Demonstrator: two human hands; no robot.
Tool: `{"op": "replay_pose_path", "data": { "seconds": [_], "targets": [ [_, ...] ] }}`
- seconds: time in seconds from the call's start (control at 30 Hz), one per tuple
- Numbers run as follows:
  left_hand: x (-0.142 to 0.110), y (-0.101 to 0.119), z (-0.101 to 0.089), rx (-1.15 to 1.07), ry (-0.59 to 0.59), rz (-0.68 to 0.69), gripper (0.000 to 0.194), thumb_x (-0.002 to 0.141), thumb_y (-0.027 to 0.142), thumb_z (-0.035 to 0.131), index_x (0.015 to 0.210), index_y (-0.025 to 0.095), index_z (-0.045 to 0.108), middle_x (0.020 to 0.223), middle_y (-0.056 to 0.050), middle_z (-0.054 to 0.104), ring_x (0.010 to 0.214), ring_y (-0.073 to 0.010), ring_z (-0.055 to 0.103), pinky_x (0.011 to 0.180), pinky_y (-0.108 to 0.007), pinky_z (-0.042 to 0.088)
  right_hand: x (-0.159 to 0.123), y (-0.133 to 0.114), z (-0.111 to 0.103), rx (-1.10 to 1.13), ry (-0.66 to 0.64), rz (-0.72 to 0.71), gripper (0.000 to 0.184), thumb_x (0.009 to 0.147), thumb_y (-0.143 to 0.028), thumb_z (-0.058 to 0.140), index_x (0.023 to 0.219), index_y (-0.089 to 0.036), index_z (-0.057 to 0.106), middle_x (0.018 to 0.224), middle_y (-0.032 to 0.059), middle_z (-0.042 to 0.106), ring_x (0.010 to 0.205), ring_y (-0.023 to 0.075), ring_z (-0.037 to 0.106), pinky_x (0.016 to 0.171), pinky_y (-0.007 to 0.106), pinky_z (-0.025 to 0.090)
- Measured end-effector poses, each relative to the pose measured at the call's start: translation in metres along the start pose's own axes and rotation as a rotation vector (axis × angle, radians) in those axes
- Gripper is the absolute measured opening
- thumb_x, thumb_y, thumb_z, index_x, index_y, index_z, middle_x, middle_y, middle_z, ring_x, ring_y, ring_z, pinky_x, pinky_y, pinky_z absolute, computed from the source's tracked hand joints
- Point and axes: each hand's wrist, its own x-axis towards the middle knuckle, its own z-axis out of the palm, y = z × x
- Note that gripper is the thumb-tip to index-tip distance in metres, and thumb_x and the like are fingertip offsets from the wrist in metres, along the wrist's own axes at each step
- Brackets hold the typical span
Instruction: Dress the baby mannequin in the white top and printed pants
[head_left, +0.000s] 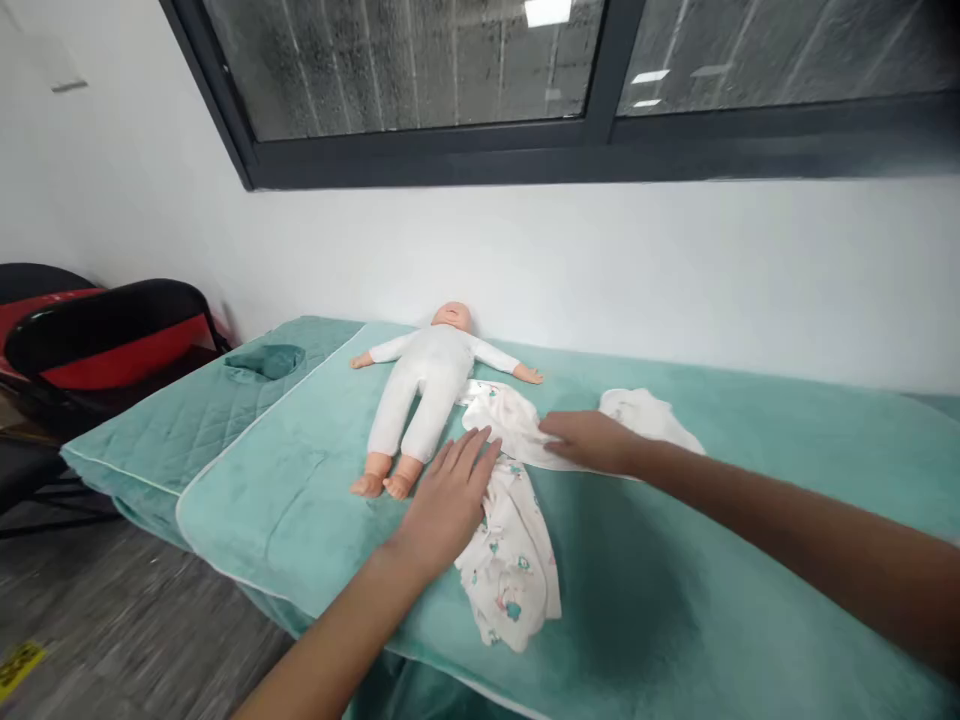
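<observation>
Not far along imo: baby clothes are out beside the doll but still rumpled, left hand fingers stretched, can't tell if right hand is pinching.

The single view looks from the wearer's head, above the near side of the bed, facing forward and slantwise down across it. It is close enough for the left hand and right hand to show large over the bed, yet wide enough to take in the wall and window beyond the bed, and chairs to the bed's left.
</observation>
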Motion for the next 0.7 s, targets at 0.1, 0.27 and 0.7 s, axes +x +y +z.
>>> {"op": "replay_pose_path", "data": {
  "seconds": [0.1,0.27,0.7],
  "targets": [
    [0.018,0.022,-0.001,0.008,0.055,0.052,0.072,0.076,0.0,0.046,0.144,0.018,0.033,0.159,-0.012,0.024,0.149,-0.0288,0.015,0.119,-0.054,0.02,-0.042,-0.057,-0.007,-0.143,-0.016,-0.238,0.021,0.095,-0.021,0.038,0.103,-0.02,0.058,0.103,0.0072,0.063,0.08,0.0185,0.061,0.062,0.027,0.041],
    [0.032,0.047,-0.01,0.001,-0.077,0.176,0.035,0.076,0.003,0.051,0.106,0.019,0.057,0.121,-0.01,0.063,0.132,-0.0278,0.046,0.118,-0.057,0.015,-0.094,-0.084,-0.022,-0.248,-0.039,-0.182,0.019,0.092,-0.016,0.042,0.105,-0.02,0.057,0.098,0.007,0.063,0.074,0.0188,0.061,0.055,0.026,0.038],
    [0.048,0.088,-0.039,-0.638,0.521,-0.655,0.034,0.073,0.006,0.046,0.105,0.019,0.045,0.09,-0.003,0.059,0.085,-0.0204,0.06,0.078,-0.034,0.047,-0.141,-0.04,-0.007,0.66,0.162,0.346,0.044,0.097,-0.05,0.035,0.114,-0.02,0.062,0.116,0.011,0.065,0.106,0.0277,0.06,0.094,0.044,0.045]
  ]
}}
